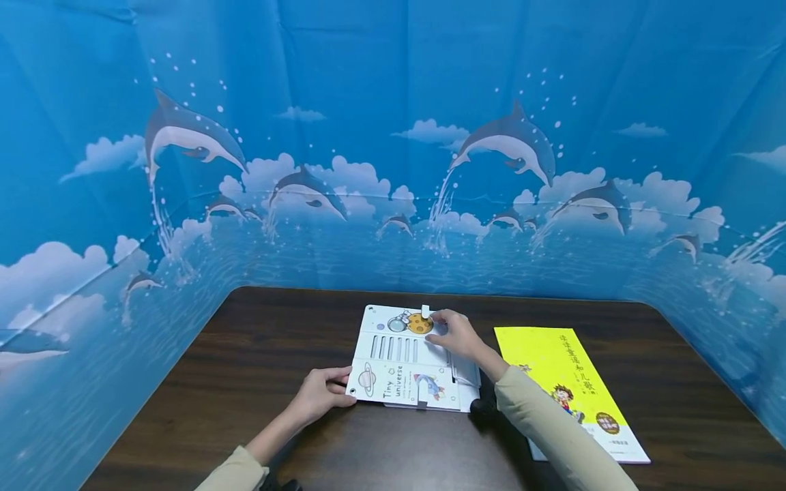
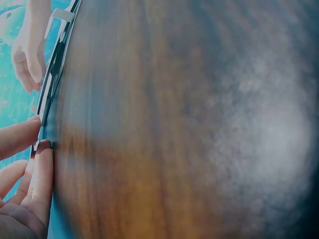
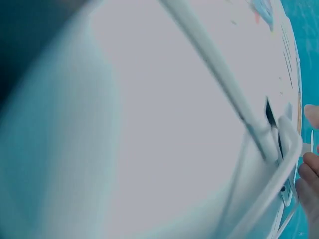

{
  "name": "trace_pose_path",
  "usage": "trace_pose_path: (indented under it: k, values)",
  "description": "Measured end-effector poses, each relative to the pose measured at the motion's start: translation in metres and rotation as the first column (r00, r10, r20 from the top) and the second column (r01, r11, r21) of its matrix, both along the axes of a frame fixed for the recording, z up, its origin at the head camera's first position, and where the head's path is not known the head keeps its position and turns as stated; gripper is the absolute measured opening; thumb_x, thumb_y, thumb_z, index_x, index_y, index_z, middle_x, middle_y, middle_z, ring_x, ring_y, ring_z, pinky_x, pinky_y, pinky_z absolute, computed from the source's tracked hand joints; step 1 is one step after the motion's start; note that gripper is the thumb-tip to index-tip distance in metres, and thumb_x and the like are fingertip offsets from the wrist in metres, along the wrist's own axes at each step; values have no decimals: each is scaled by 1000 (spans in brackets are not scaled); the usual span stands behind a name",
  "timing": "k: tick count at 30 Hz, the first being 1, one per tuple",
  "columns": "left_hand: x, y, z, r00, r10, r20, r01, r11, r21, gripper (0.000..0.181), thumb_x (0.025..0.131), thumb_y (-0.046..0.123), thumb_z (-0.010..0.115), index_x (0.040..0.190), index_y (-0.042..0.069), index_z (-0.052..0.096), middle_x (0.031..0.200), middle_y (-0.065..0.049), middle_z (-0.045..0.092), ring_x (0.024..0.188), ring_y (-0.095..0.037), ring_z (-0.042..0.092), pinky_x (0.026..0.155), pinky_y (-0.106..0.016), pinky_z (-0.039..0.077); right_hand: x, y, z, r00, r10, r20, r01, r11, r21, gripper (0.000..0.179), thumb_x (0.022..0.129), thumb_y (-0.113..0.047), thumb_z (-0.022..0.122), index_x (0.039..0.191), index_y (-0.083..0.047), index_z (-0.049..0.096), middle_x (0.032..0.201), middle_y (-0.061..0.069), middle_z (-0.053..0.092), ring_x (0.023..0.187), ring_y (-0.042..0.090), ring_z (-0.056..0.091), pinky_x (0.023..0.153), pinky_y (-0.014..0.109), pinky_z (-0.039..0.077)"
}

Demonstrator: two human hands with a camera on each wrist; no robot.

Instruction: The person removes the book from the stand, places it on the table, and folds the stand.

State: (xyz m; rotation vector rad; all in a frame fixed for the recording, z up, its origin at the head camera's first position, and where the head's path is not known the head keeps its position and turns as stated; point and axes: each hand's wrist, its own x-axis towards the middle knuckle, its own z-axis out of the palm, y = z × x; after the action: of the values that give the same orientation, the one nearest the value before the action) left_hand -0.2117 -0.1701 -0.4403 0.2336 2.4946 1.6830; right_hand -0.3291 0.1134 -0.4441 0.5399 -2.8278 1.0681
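A white book stand (image 1: pixel 387 348) printed with planets and the words "Tiny universe" lies over the dark table, its panel facing up. My left hand (image 1: pixel 321 397) pinches its lower left corner between thumb and fingers. In the left wrist view, the left fingers (image 2: pixel 44 167) hold the stand's thin edge. Over the stand's upper right part is my right hand (image 1: pixel 456 335), fingers loosely bent beside a small white clip (image 1: pixel 426 311). In the right wrist view, white rods (image 3: pixel 219 69) of the stand lie close to the camera, and only part of the right hand shows.
To the right lies a yellow and white book (image 1: pixel 546 354), partly under the right forearm. A second clip (image 1: pixel 421 395) sits on the stand's front edge. The brown table (image 1: pixel 202 395) meets a blue dolphin-print cloth (image 1: pixel 368 136) at the back and sides.
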Motion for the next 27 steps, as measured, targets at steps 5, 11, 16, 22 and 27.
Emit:
trace_pose_path:
  k: [5, 11, 16, 22, 27]
  values:
    - [-1, -1, -3, 1000, 7, 4, -7, 1000, 8, 59, 65, -10, 73, 118, -17, 49, 92, -15, 61, 79, -27, 65, 62, -24, 51, -11, -7, -1, 999, -30, 21, 30, 999, -23, 46, 77, -16, 71, 117, 2, 56, 109, 13, 61, 102, 25, 56, 87, 40, 45]
    - [1, 2, 2, 1000, 12, 8, -12, 1000, -1, 57, 66, -10, 72, 118, -17, 49, 90, -15, 61, 78, -26, 65, 62, -24, 51, -22, -11, 3, 993, -75, 91, 82, 994, -72, 44, 83, -13, 65, 122, 4, 52, 110, 16, 59, 102, 26, 56, 85, 38, 46]
    - [4, 2, 5, 1000, 4, 12, -4, 1000, 12, 58, 66, -10, 72, 118, -18, 48, 91, -15, 61, 79, -26, 65, 62, -22, 50, -27, -12, 0, 994, -75, 74, 80, 994, -70, 42, 86, -13, 62, 122, 6, 52, 111, 17, 58, 102, 27, 56, 85, 39, 46]
    - [1, 1, 0, 1000, 3, 18, -3, 1000, 20, 59, 66, -8, 73, 119, -16, 49, 91, -13, 60, 79, -23, 65, 62, -23, 51, -31, -13, -2, 994, -82, 73, 86, 995, -53, 37, 86, -13, 62, 118, 5, 55, 107, 15, 59, 99, 24, 56, 84, 38, 46]
    - [1, 2, 1, 1000, 10, 11, -10, 1000, 2, 58, 66, -7, 73, 119, -15, 50, 89, -12, 61, 77, -22, 65, 62, -24, 51, -31, -14, -1, 990, -99, 97, 105, 993, -51, 32, 86, -12, 61, 115, 3, 56, 104, 13, 57, 96, 24, 55, 82, 37, 46]
